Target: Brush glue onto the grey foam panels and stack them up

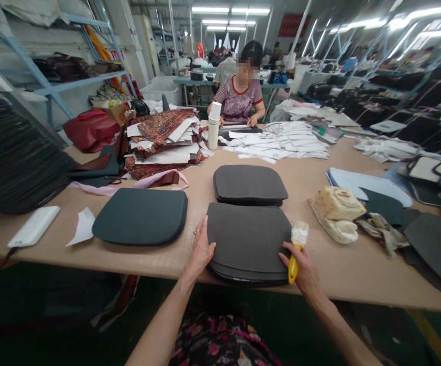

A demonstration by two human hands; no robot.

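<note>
Dark grey panels [248, 239] sit stacked at the table's [159, 259] near edge in my head view. Left hand [198, 250]'s loosely spread along one side; right hand [307, 272] pinches the yellow brush [293, 269] by the other. Uneven layers could slide if nudged, whitish bristles [299, 232] could smear them. Red banner [292, 25]'s writing is too blurry, sorry.

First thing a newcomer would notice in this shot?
Probably the near stack of dark grey panels at the table's front edge, between the left hand and the right hand. Next, the yellow-handled brush in the right hand, bright against the grey. Then the messy pile of red patterned pieces beyond the dark green panels on the left.
</note>
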